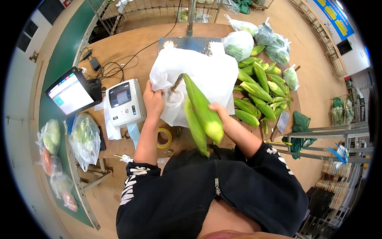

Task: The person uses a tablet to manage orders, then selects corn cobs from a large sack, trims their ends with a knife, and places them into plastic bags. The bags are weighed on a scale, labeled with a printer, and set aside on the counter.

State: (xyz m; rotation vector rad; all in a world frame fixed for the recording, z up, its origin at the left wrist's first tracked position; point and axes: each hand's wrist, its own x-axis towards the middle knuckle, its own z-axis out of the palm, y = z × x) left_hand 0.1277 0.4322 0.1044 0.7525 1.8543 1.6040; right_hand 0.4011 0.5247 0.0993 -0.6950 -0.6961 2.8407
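My left hand (154, 100) is closed on the left edge of a white plastic bag (211, 67), which spreads over a blue scale platform (187, 43) with worn patches. In front of the bag, my right hand (219, 114) grips green ears of corn (202, 108) still in their husks. Two ears show, held at a slant, with dark dry silk at the upper tip of one. The fingers of my right hand are mostly hidden behind the corn. To the right of the bag lies a pile of husked-over corn ears (258, 89) on the table.
A white label printer (125, 104) and a lit screen (69, 93) stand on the left, with black cables behind. Yellow tape (164, 138) lies near the front edge. Filled produce bags (238, 44) sit at the back right; more bags (85, 139) are at far left.
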